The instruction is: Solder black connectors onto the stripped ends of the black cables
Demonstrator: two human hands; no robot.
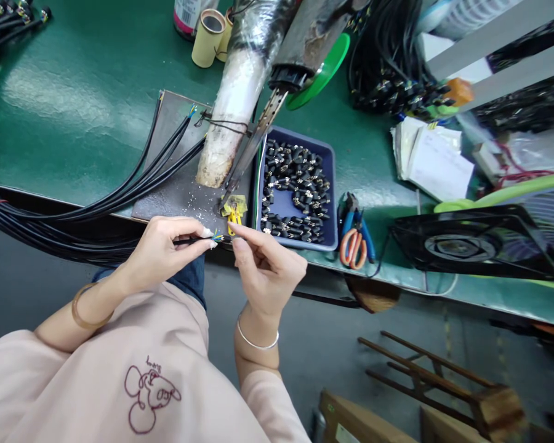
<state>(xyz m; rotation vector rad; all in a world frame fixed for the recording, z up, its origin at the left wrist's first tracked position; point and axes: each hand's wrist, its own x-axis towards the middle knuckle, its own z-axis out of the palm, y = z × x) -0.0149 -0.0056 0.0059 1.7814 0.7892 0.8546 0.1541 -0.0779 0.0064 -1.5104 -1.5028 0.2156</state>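
My left hand [166,246] pinches a black cable [191,240] close to its stripped end, where thin coloured wires [218,237] fan out. Facing it, my right hand [268,261] is closed, thumb against forefinger, on a small black connector [228,239] mostly covered by the fingertips. The wires and the connector meet or nearly meet; I cannot tell if they are joined. Just beyond the fingertips is a yellow plastic piece [234,220]. Above it points the tip of a soldering iron [263,123], held slantwise beside a wrapped white tube [233,98].
A blue-grey tray [333,184] of black connectors stands right of the dark board [170,132]. Beyond it lie orange-handled pliers [353,246] and a black fan [471,246]. A bundle of black cables [64,227] hangs along the table's left edge. A wooden stool [443,381] lies lower right.
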